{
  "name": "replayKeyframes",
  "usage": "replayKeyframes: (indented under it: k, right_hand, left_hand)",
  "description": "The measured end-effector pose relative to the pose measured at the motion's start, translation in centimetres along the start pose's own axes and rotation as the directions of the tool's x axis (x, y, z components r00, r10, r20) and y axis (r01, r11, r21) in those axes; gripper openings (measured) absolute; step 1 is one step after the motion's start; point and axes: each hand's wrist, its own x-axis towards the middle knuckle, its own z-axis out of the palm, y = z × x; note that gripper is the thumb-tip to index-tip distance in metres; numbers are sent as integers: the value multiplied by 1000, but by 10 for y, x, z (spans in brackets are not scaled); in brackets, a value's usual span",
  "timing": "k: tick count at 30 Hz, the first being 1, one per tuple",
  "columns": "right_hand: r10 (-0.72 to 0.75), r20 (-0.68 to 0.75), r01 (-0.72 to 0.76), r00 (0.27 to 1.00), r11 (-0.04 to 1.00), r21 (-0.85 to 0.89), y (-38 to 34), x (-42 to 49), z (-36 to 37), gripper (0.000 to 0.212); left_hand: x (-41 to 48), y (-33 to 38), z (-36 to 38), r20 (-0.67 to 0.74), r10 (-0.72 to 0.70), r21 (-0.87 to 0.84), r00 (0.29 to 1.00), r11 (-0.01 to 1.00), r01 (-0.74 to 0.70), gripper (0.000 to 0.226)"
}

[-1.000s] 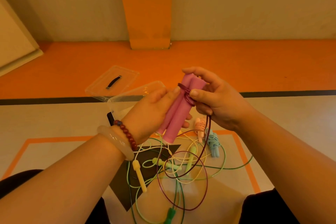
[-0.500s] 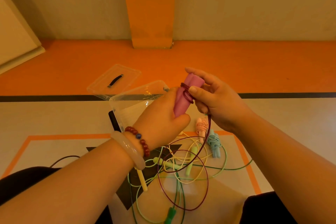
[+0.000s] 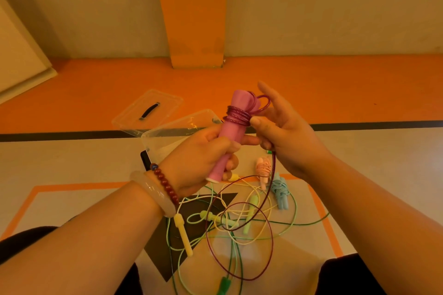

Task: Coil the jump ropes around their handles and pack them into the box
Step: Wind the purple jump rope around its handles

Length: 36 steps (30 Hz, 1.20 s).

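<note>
- The clear box (image 3: 172, 134) is seen lying open just beyond the left hand (image 3: 199, 160), and its lid (image 3: 146, 112) is set aside farther out on that hand's outer side. Nothing packed can be made out in the box.
- A tangle of uncoiled yellow and green ropes is spread on the floor below both hands, with a yellow handle (image 3: 183, 235) under the left wrist. These are judged to be the larger share of the work left.
- The pink handles (image 3: 230, 132) are held together upright, and their lower half is gripped by the curled fingers of the left hand. Only a few turns of the maroon rope (image 3: 237, 116) have been wound near the top. Most of its length hangs in loops below the right hand (image 3: 282, 132).
- The wraps are pressed by the right thumb while the upper fingers are spread. The rope appears to be guided through the curled lower fingers, though this is partly hidden.
- A pink bundle (image 3: 263, 167) and a blue bundle (image 3: 280, 190) are seen coiled but unboxed beneath the right hand.
- The box's near wall is covered by the left hand, and a green handle (image 3: 224, 286) is cut off at the frame's lower edge. The loose ropes cannot be counted.
</note>
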Motion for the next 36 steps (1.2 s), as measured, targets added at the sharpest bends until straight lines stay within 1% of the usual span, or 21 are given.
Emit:
replayKeyframes:
  k: [2,3,4,6,7,9,12,14,15,17,19,22,24,26,28,30,32,36]
  right_hand:
    - [-3,32,2,999,1000,25,1,1,1,55]
    - [-4,60,1,998,999,49,1,2,1,49]
    - [-6,87,0,996,998,70,-1,4,1,43]
    - [-11,108,2,994,996,85,-4,4,1,33]
    - [-9,100,1,995,996,87,-5,5,1,33]
    - [-9,75,3,997,997,81,-7,7,2,34]
    - [2,28,-3,1000,1000,18,-8,9,3,30]
    - [3,1,-3,1000,1000,-31,-8,9,2,23]
    - [3,-11,-3,1000,999,-54,-7,8,2,20]
    - [13,-39,-17,999,996,-91,-6,7,1,18]
    - [24,-69,-34,997,987,-154,-5,6,3,17]
    - [36,-119,-69,992,958,-280,2,7,11,19]
    - [42,-159,-91,986,944,-317,7,8,16,20]
    - [46,-177,-104,983,938,-332,8,8,19,20]
    - [51,-172,-106,984,938,-330,6,8,20,20]
    - [54,-152,-97,987,950,-297,4,8,19,22]
    - [50,-110,-74,993,972,-224,0,8,16,20]
    - [50,10,-49,999,996,-70,-5,6,5,12]
  left_hand:
    - [-1,2,-3,57,-43,-41,997,998,46,42]
    - [-1,2,-6,73,-59,-21,996,998,61,46]
    - [-1,2,-8,71,-76,11,995,997,75,48]
    - [-1,1,-11,23,-99,65,995,993,98,44]
    - [0,1,-12,8,-96,71,995,993,95,39]
    - [1,3,-12,13,-62,29,998,998,62,29]
    - [2,5,-11,-43,-42,-60,998,997,40,32]
    - [3,4,-10,-62,-33,-58,998,998,30,33]
    - [4,3,-11,-71,-30,-30,997,999,28,34]
    - [6,1,-11,-93,-22,85,995,996,30,32]
    - [8,0,-11,-127,-11,202,992,979,36,24]
    - [12,-4,-7,-239,-10,318,971,944,88,21]
    - [14,-10,-1,-321,14,372,947,921,113,21]
    - [15,-18,5,-377,62,414,924,904,109,19]
    - [15,-22,7,-403,113,469,908,877,99,17]
    - [14,-21,8,-407,140,471,903,879,76,17]
    - [13,-16,9,-396,157,442,905,896,38,18]
    - [8,-9,10,-354,213,451,911,892,-33,19]
